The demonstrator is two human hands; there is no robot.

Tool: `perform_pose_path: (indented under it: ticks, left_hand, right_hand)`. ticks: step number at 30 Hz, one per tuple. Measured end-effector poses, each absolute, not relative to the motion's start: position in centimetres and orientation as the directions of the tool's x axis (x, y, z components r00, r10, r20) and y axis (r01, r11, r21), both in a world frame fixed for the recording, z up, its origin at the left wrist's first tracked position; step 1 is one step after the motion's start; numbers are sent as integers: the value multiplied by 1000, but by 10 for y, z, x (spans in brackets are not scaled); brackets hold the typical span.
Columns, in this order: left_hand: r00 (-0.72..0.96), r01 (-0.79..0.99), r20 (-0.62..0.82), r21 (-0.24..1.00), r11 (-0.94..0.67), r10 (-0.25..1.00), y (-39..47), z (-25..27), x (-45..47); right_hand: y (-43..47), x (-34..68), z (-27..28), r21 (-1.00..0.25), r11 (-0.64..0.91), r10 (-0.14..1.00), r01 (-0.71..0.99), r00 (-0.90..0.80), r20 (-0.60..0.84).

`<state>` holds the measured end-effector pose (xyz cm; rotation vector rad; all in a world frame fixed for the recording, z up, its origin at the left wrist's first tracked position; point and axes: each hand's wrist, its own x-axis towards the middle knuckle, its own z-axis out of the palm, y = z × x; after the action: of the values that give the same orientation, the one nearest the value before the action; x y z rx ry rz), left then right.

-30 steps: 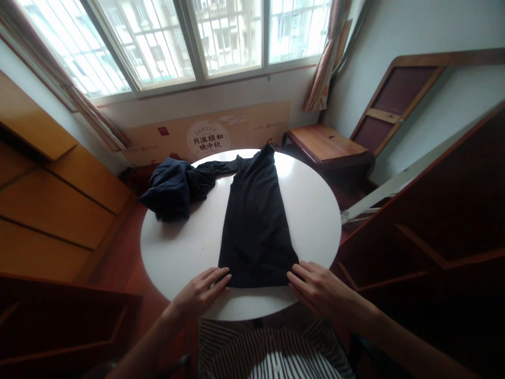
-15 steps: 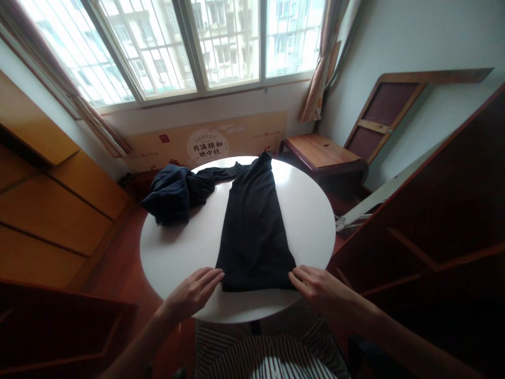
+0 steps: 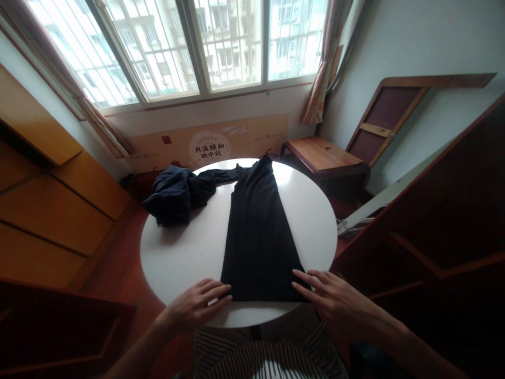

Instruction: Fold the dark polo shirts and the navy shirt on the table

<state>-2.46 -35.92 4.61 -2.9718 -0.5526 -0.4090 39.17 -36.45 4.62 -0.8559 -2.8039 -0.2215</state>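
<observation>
A black garment [image 3: 262,237], probably a top, lies in a long narrow folded shape on the round white table [image 3: 189,263]. It is narrow at the far end and wider at the hem near me. My left hand [image 3: 199,302] rests at the garment's near left corner, its fingertips on the cloth and its fingers a little apart. At the near right corner, my right hand [image 3: 329,292] is open, with spread fingers lying over the cloth's edge. Bunched dark cloth [image 3: 173,195] sits at the table's left, where a narrow dark strip reaches toward the garment's far end.
Behind the table stand a cardboard panel with printed characters [image 3: 244,139] and a low wooden stool [image 3: 323,152]. A wooden frame [image 3: 394,116] leans on the right wall. Wooden cabinets [image 3: 59,210] line the left, and a dark wooden panel [image 3: 434,231] rises at right.
The garment's near hem has come closer to me and looks wider and flatter. Both hands have moved nearer with it, and my fingers have loosened from the corners and spread.
</observation>
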Motion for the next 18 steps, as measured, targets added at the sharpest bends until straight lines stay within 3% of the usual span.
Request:
perform_pose_path:
  ticks: [3,6,11,15,18]
  left_hand:
    - [913,381,182,-61,-923,365,-347,55,-27]
    - [923,382,116,-180,-906,367,-326,60,-26]
    - [970,232,130,-262,-937,204,-288,58,-12]
    - [977,157,171,-178,-971,127,-272,50,1]
    - [958,172,240,-32,-985,160,-280,44,6]
  right_hand:
    - [-358,397,39,132,828,505,546,-827,247]
    - [-352,399,35,123,850,478,512,-848,227]
    - [-346,401,29,43,891,431,452,-871,238]
    - [-343,404,30,-83,908,416,411,-862,290]
    - [-349,403,43,-164,903,429,397,-852,300]
